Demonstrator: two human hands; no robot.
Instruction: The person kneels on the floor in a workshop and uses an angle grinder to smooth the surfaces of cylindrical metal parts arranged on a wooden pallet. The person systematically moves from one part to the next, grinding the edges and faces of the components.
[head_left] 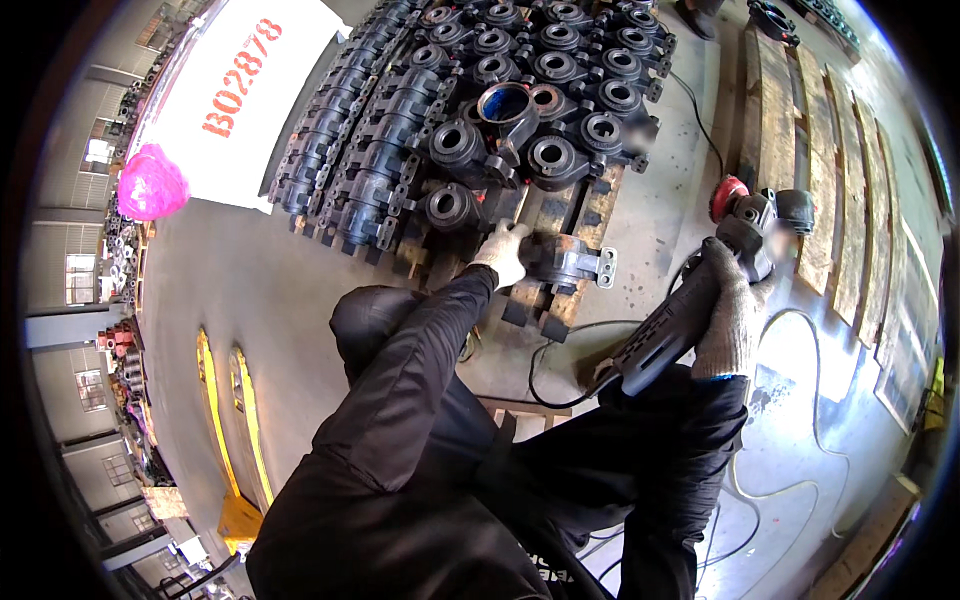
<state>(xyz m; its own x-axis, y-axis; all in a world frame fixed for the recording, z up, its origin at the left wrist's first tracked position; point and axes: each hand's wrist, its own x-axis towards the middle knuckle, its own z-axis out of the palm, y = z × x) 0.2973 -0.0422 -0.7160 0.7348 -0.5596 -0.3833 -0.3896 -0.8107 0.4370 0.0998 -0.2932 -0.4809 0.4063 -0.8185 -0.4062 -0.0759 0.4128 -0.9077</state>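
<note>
My right hand (735, 315), in a pale knit glove, is wrapped round the dark body of a corded angle grinder (655, 340). The grinder's head, with a red disc (728, 198), points away from me at the right. My left hand (503, 253), gloved too, has its fingers curled at the left end of a black metal casting (565, 260). That casting lies on its side on the near end of a wooden pallet (553, 212), its drilled flange facing right. Just beyond my left hand sits a round-bored black casting (451, 207).
Rows of similar black castings (555, 155) fill the pallet ahead. Slatted wooden pallets (815, 150) lie to the right. A cable (818, 390) loops across the floor. At left are yellow pallet-jack forks (214, 410), a white printed sheet (230, 100) and a pink wrapped bundle (153, 182).
</note>
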